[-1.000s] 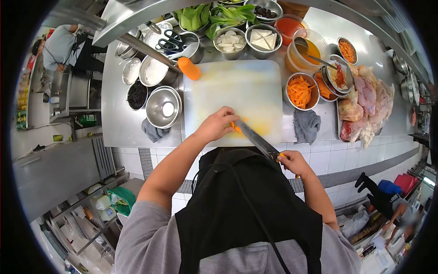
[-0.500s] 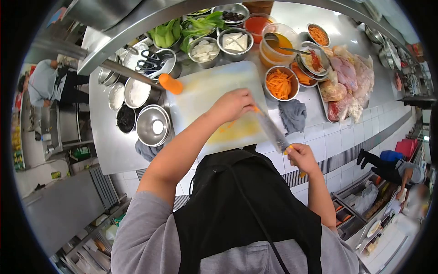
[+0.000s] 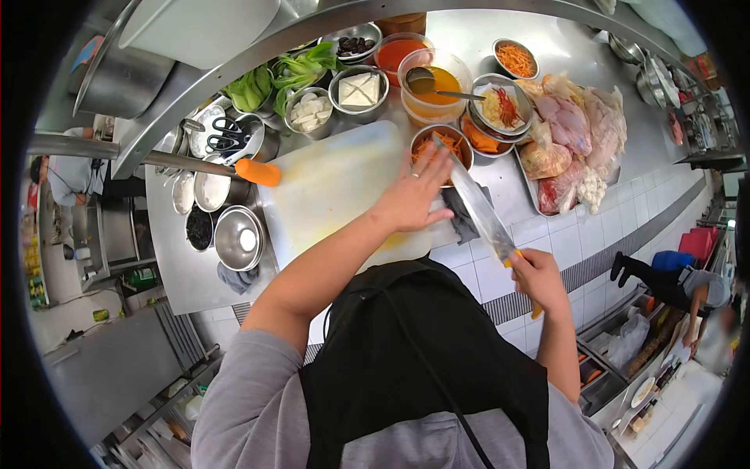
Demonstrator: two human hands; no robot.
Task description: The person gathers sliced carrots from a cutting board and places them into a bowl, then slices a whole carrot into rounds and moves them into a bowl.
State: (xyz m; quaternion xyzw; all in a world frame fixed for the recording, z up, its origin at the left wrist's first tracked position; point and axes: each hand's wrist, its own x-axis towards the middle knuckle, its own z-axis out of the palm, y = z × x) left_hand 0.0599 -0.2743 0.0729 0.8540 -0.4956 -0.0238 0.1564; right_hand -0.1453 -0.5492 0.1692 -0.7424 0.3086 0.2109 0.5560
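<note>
My right hand is closed round the yellow handle of a large knife, whose blade points up and left to the bowl of shredded carrot. My left hand is spread flat, palm down, beside the blade, its fingertips at the bowl's near left rim and partly over the carrot shreds. Under my left forearm lies the white cutting board, stained yellow with a few orange bits. A piece of peeled carrot rests on the board's upper left corner.
Bowls of tofu, white chunks and greens stand behind the board. Tubs of red sauce and orange liquid are near the carrot bowl. A tray of bagged raw meat sits right. Overhead runs a metal shelf edge. Two people are farther off.
Both hands and the knife have shifted relative to the board, toward the carrot bowl. My left hand has opened from a pinch at the blade. The view has turned slightly.
</note>
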